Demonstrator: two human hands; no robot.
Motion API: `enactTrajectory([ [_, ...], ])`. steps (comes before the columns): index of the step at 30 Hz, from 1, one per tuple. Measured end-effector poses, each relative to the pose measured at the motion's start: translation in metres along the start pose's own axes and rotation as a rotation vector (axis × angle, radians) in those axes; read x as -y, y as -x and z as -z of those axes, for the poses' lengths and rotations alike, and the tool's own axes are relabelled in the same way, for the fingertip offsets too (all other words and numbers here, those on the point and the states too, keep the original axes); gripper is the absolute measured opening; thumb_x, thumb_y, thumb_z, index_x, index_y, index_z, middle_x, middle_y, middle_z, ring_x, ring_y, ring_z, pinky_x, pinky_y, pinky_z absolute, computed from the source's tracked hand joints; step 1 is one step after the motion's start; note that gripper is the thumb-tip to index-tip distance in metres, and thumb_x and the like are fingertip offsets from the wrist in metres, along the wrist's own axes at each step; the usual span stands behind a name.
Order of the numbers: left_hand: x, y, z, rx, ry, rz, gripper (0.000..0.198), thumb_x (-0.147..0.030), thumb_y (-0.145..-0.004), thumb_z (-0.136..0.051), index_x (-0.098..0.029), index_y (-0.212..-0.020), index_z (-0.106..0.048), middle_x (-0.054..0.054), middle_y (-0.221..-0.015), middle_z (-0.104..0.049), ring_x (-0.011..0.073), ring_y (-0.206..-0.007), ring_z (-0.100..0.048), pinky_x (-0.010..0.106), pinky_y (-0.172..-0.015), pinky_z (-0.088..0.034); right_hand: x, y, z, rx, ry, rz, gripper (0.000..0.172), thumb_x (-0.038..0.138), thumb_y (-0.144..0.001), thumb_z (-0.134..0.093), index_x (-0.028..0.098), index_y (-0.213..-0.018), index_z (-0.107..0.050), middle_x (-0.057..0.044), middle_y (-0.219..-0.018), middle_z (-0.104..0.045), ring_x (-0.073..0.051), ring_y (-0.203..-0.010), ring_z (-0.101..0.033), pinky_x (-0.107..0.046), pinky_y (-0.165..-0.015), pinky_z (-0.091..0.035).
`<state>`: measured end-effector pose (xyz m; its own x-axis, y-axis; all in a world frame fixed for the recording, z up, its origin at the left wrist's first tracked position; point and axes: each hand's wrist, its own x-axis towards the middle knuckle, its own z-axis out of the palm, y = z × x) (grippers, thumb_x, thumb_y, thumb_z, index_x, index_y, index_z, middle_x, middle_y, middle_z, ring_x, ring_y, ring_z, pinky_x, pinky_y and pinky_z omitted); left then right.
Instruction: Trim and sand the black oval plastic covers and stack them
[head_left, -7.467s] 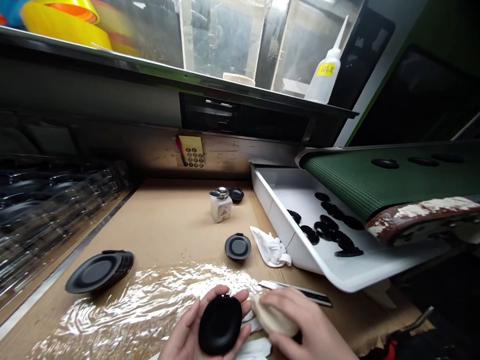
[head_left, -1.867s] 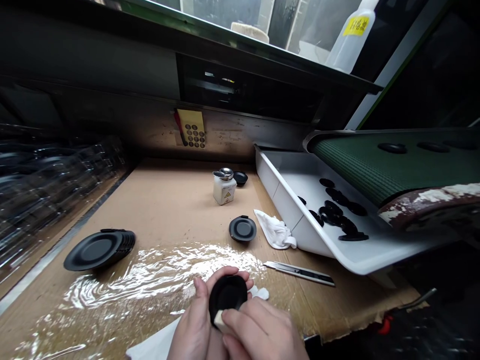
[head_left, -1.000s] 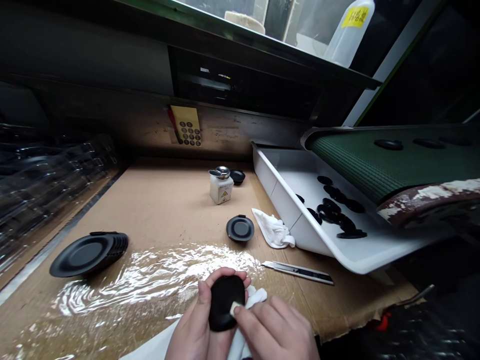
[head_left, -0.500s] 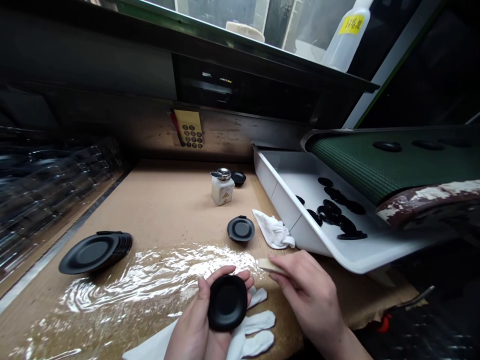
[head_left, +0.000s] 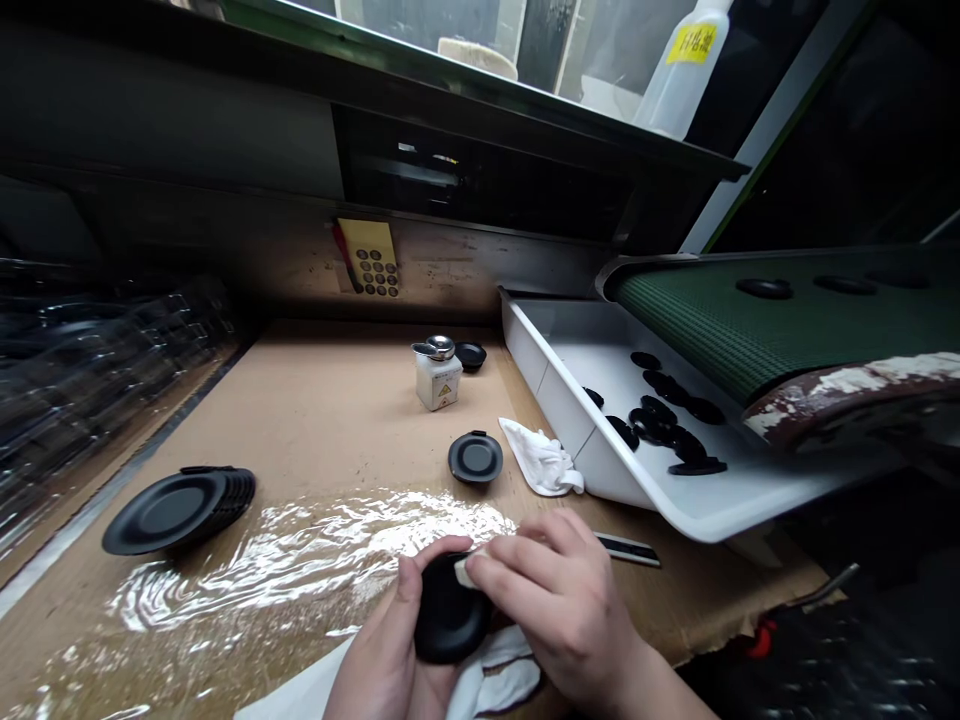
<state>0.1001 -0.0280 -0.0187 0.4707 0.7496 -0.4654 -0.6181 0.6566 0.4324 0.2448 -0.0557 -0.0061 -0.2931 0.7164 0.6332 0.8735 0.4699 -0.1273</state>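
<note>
My left hand (head_left: 382,635) is wrapped round a black oval plastic part with a dished face (head_left: 450,615), holding it face up above the front of the bench. In my right hand (head_left: 566,600) is a small cream-coloured block (head_left: 462,572), pinched between the fingers and pressed to the part's upper rim; most of the block is hidden. A white glove (head_left: 502,680) lies beneath my hands. Farther back sits a similar black part (head_left: 476,457), and at the left lies a nested row of black parts (head_left: 180,508).
A white dispenser bottle (head_left: 438,380) stands mid-bench, a black dish (head_left: 471,355) behind it. A crumpled white cloth (head_left: 541,462) touches the white tray (head_left: 559,400) holding several black parts. A green conveyor (head_left: 697,320) overhangs the tray. Clear plastic trays (head_left: 97,350) stand left; a metal strip (head_left: 628,549) lies right.
My right hand has moved left, bringing the cream-coloured block from beside the black part onto its upper rim. The metal strip has come into sight. My left hand keeps its hold.
</note>
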Motion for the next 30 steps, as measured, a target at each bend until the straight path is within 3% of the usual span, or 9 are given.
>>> enactTrajectory([
  [5,0.000,0.003,-0.003,-0.022,-0.009,-0.026,0.028,-0.037,-0.082,-0.049,-0.017,-0.090,-0.067,0.007,-0.088,-0.073,0.0205,-0.089,-0.064,0.036,-0.090,-0.044,0.001,-0.007,-0.001,0.031,-0.025,-0.013,0.022,0.019,-0.089,-0.041,0.020,-0.093,-0.063,-0.001,-0.075,-0.064,-0.014,-0.068,-0.047,-0.030,-0.063,-0.036],
  [12,0.002,0.003,-0.003,-0.070,-0.021,-0.018,0.031,-0.034,-0.083,-0.048,-0.012,-0.101,-0.059,0.017,-0.104,-0.069,0.0279,-0.105,-0.058,0.036,-0.089,-0.046,0.005,0.023,0.010,-0.037,-0.214,-0.002,0.019,0.017,-0.087,-0.044,0.018,-0.088,-0.062,-0.001,-0.066,-0.063,-0.012,-0.058,-0.048,-0.024,-0.052,-0.039],
  [16,0.002,0.007,-0.014,-0.142,-0.164,-0.140,0.026,-0.020,-0.083,-0.050,-0.007,-0.105,-0.053,0.023,-0.104,-0.067,0.0316,-0.099,-0.061,0.047,-0.089,-0.046,-0.009,0.034,0.003,-0.150,-0.058,-0.241,0.017,0.011,-0.083,-0.049,0.015,-0.096,-0.060,-0.005,-0.079,-0.064,-0.014,-0.070,-0.053,-0.027,-0.064,-0.043],
  [20,0.000,0.011,-0.019,-0.166,-0.163,-0.177,0.026,-0.023,-0.083,-0.049,-0.008,-0.105,-0.054,0.024,-0.102,-0.068,0.0341,-0.098,-0.061,0.056,-0.087,-0.045,-0.010,0.033,-0.010,0.001,0.132,-0.345,0.017,0.018,-0.085,-0.046,0.020,-0.090,-0.062,-0.003,-0.079,-0.062,-0.017,-0.073,-0.052,-0.030,-0.064,-0.039],
  [24,-0.001,0.010,-0.013,-0.120,-0.125,-0.160,0.027,-0.024,-0.084,-0.047,-0.010,-0.107,-0.054,0.023,-0.108,-0.066,0.0347,-0.104,-0.057,0.058,-0.087,-0.043,-0.014,0.006,-0.006,0.167,0.106,-0.425,0.017,0.027,-0.086,-0.047,0.025,-0.095,-0.061,-0.001,-0.092,-0.062,-0.017,-0.084,-0.053,-0.029,-0.072,-0.040],
  [27,0.000,0.008,-0.007,-0.098,-0.129,-0.174,0.028,-0.025,-0.082,-0.050,-0.011,-0.106,-0.056,0.025,-0.111,-0.064,0.0359,-0.106,-0.056,0.058,-0.087,-0.042,-0.034,-0.032,-0.004,0.277,0.180,-0.486,0.019,0.031,-0.088,-0.045,0.027,-0.100,-0.059,0.000,-0.101,-0.061,-0.015,-0.096,-0.052,-0.026,-0.082,-0.040],
  [30,0.000,0.004,-0.002,-0.080,-0.121,-0.189,0.030,-0.030,-0.075,-0.060,-0.011,-0.099,-0.062,0.026,-0.107,-0.065,0.0379,-0.102,-0.057,0.058,-0.084,-0.044,-0.060,-0.066,-0.019,0.342,0.280,-0.590,0.019,0.029,-0.088,-0.046,0.019,-0.095,-0.060,-0.004,-0.098,-0.061,-0.017,-0.098,-0.053,-0.031,-0.082,-0.043],
])
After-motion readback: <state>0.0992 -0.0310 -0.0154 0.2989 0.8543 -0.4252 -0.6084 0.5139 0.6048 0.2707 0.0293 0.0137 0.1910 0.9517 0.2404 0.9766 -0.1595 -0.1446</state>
